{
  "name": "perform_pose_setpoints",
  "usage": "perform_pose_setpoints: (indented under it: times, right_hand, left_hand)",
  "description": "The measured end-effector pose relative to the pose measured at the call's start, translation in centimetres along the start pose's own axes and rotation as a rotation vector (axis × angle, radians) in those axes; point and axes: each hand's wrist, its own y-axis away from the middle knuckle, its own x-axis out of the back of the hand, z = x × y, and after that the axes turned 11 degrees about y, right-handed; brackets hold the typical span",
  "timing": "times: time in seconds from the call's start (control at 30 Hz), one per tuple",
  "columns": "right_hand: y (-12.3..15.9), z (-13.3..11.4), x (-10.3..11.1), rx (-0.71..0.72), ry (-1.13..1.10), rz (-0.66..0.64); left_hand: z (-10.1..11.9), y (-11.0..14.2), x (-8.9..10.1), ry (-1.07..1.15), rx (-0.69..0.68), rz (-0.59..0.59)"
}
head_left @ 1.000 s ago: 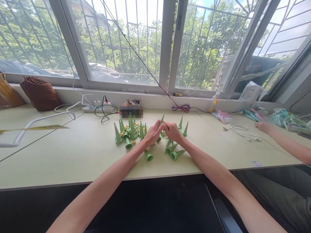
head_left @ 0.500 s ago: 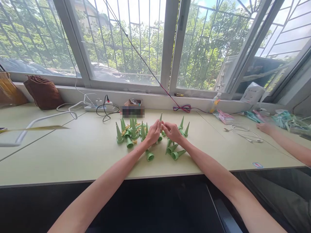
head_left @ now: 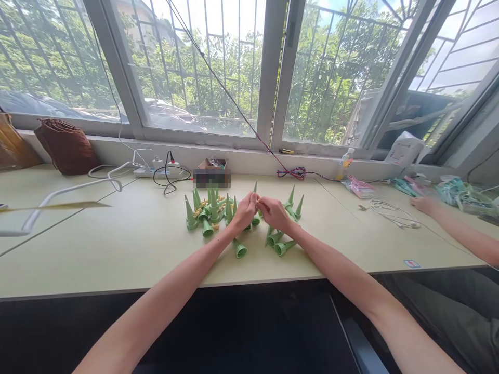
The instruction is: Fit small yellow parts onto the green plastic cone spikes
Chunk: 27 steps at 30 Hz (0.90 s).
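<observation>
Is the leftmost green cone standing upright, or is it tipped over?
Upright: the leftmost green cone stands on its wide base, tip pointing up.

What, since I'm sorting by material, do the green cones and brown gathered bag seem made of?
Green cones: probably moulded plastic, satin finish; even colour and ridged open ends suggest it. Brown gathered bag: likely matte fabric, given its soft folds and dull surface, though suede is possible.

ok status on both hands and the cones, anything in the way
Left hand gripping green cone, tip up. Right hand close beside it, fingers bunched, hold unclear. Other green cones close by on both sides, some standing, some lying.
</observation>
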Motion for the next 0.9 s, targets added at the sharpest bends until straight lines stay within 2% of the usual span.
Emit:
perform_pose_setpoints:
  times: [0.2,0.5,0.9]
  right_hand:
    - [0.06,-0.2,0.04,-0.083,-0.071,-0.018]
    - [-0.07,-0.19,0.26,-0.123,-0.153,-0.041]
    - [-0.42,0.11,0.4,-0.136,-0.054,0.006]
  left_hand:
    - [0.28,0.19,0.32,-0.142,-0.093,-0.04]
    - [0.44,0.27,0.23,-0.083,-0.114,-0.035]
    - [0.01,-0.08,-0.19,0.05,-0.01,0.015]
